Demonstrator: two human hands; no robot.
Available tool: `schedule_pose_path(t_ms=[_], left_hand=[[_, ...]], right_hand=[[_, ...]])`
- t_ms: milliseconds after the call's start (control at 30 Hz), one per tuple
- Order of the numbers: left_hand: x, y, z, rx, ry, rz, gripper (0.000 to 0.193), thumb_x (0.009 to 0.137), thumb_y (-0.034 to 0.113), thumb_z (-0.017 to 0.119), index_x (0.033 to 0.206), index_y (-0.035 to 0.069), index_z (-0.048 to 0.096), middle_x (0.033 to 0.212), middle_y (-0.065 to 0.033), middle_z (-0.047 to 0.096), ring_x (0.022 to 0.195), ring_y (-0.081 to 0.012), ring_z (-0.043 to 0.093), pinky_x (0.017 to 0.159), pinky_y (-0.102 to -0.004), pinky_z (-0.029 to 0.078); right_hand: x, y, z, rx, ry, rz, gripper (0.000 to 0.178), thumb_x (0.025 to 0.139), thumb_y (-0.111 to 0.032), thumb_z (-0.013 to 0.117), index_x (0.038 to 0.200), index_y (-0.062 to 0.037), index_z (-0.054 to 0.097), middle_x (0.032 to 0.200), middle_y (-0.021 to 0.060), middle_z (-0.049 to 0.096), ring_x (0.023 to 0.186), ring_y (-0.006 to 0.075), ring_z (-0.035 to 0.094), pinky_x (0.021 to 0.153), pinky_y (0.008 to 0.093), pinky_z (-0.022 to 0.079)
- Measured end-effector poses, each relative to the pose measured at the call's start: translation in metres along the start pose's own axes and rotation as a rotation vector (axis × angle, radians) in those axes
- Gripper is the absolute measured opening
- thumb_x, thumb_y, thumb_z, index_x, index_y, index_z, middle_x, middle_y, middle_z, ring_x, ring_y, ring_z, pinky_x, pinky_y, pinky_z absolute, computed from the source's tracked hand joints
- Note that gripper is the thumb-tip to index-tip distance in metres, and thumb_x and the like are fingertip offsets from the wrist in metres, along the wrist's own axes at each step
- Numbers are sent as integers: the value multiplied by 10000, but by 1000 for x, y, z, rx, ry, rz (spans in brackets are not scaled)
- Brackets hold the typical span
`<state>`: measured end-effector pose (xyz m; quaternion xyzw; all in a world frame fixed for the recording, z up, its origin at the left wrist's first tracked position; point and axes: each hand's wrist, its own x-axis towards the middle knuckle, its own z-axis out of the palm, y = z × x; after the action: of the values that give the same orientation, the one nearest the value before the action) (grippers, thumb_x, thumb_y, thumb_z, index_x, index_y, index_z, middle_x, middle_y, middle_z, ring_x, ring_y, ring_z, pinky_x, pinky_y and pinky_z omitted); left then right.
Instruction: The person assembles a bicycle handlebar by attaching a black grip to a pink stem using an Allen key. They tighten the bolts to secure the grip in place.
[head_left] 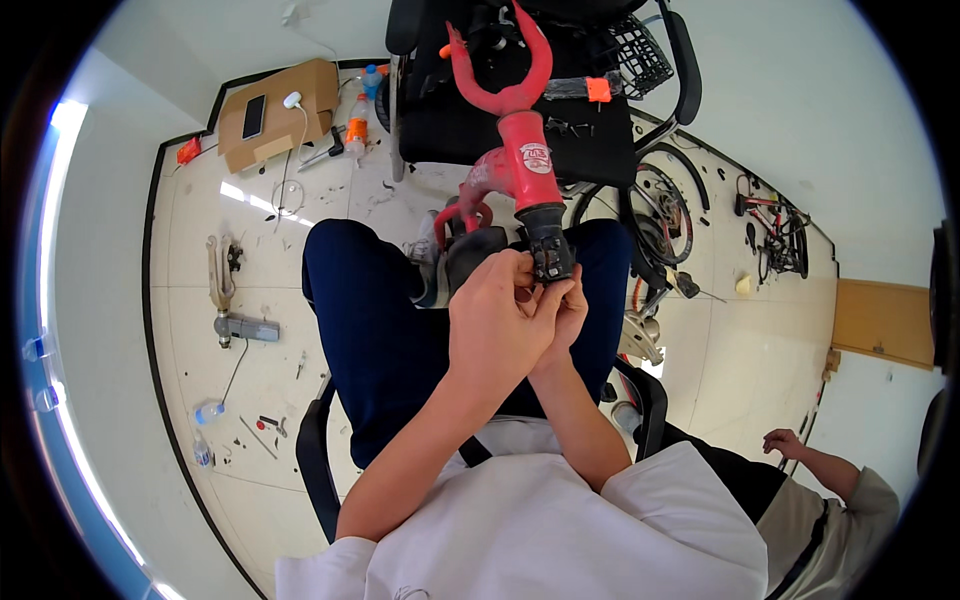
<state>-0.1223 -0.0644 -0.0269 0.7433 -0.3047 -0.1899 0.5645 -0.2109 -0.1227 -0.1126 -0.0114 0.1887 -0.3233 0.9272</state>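
1. Pose: from my remote head view, both bare forearms rise from the lower edge and converge between the knees. The left hand point(495, 320) shows its back and lies partly over the right hand point(571, 318); both wrists are close together.
2. Fingers: I read the left fingers as bent and pinching the near end of the black fitting point(547, 238). The right fingertips sit at its right-hand edge, bent; the left hand hides much of them, so I cannot tell whether they grip.
3. Position: the fitting caps the near end of the red frame piece point(533, 170), directly beyond the fingertips. The piece extends away from me, its two-pronged end overlapping the black chair point(420, 143) in view; contact there I cannot judge.
4. Materials: red-painted tube, straight in the middle, with curved prongs spread like horns and a pale round label. The fitting is dark, ribbed and blocky at its tip; fine detail is too small for me to resolve. Below, dark blue trousers point(365, 300), smooth cloth with soft folds.
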Motion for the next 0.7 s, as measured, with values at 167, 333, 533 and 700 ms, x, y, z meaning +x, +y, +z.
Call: schedule_pose_path(t_ms=[167,333,533,700], left_hand=[[-3,-3,6,147,61,131,274,758,139,851,906,8,662,748,-68,661,633,-195,668,567,-283,511],[4,-7,0,104,51,139,276,746,117,851,924,10,669,725,-56,634,610,-179,636,566,-283,507],[16,-18,-14,-84,-13,98,315,757,38,797,1055,-26,721,793,-90,682,694,-169,668,662,-263,515],[29,-18,-19,-100,-53,66,316,788,56,774,1088,-30,724,822,-97,685,706,-169,671,672,-267,508]], right_hand=[[1,14,-8,82,-28,27,514,1017,-486,470,1266,-53,590,1130,120,659,964,242,595,890,400,498],[3,19,-5,123,-92,88,536,1025,-499,450,1305,-58,573,1173,126,652,1015,246,581,934,389,481],[18,11,8,129,-293,195,597,1025,-539,432,1356,-56,549,1234,130,644,1118,231,539,1053,339,401],[26,8,17,116,-258,223,651,1014,-575,434,1347,-28,550,1222,125,648,1173,222,528,1047,315,401]])
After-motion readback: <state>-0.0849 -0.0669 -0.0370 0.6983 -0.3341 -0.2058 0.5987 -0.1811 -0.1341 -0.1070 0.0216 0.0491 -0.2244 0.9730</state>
